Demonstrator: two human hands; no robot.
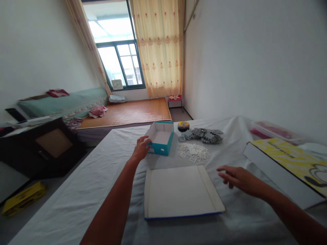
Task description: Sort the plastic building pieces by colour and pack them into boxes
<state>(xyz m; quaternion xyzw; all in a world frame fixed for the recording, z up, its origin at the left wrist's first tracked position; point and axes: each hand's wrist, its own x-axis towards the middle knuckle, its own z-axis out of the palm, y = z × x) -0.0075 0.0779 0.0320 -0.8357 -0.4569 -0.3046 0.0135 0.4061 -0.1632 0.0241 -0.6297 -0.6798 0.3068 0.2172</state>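
Note:
My left hand [141, 147] reaches out and grips the near left corner of a small teal box [162, 138] with a white inside, which lies on the white sheet. My right hand [236, 177] hovers palm down with fingers stretched out, just right of a flat white open box lid [180, 191] with a blue edge. Beyond the lid lie a heap of small white square pieces [193, 151] and a pile of grey puzzle pieces [202, 135]. A small round yellow and dark tin [183, 126] stands behind the teal box.
A large yellow and white box [288, 164] rests at the right edge of the white-sheeted table [84, 190]. A clear plastic container [274, 131] is behind it. A dark cabinet [43, 146] stands at left, a yellow box [22, 197] on the floor, beds and window beyond.

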